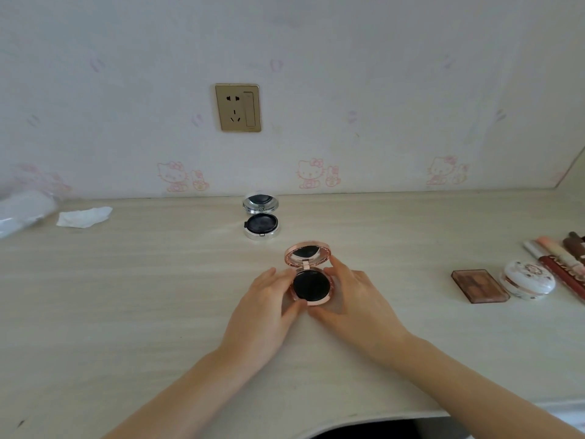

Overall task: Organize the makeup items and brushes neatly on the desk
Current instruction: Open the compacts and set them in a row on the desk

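A rose-gold round compact (311,285) stands open on the pale wooden desk (126,296), lid up, black puff showing. My left hand (269,308) grips its left side with thumb and fingers. My right hand (351,299) grips its right side, fingers curled round the base. Behind it, near the wall, a silver compact (261,224) lies open. At the right edge sit a brown eyeshadow palette (479,285), a white round floral case (527,283) and several tubes and sticks (560,258).
A crumpled white tissue (84,217) and a clear plastic bag (22,212) lie at the back left. A wall socket (238,107) sits above the desk. The desk's front edge curves inward at the bottom middle.
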Available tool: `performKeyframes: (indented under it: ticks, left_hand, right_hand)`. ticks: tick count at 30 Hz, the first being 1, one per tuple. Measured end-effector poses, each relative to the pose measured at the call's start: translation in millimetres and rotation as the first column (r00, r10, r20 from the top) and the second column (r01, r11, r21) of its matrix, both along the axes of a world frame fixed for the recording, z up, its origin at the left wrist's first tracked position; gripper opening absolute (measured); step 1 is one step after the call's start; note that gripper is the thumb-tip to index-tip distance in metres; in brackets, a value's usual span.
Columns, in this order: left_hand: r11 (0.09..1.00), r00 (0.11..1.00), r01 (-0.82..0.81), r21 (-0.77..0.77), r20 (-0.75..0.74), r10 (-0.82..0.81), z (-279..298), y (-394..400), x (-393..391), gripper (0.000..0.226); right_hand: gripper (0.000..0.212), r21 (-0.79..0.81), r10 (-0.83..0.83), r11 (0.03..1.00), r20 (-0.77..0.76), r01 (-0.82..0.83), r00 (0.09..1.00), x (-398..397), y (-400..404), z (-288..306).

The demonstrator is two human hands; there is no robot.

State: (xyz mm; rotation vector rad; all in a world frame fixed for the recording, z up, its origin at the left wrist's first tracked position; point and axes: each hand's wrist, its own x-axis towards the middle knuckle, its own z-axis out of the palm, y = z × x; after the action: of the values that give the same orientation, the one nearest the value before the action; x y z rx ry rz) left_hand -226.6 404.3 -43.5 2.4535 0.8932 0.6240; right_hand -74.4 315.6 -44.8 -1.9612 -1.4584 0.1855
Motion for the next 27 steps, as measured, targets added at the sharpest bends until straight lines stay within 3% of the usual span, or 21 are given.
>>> performKeyframes:
  ticks: [9,27]
  left_hand:
    - [0.999,0.997,0.045,-0.003,-0.062,-0.045,9,10,12,0.043]
    - [0.962,0.989,-0.012,0.273,-0.138,0.052,-2,66,46,0.045]
  right_hand:
    - [0.073,0.000,-0.018,1.000,0.032,0.018,0.999,11,19,-5]
    - [0.076,-0.001,-0.173,0.985,0.004,0.173,0.985,36,92,-3]
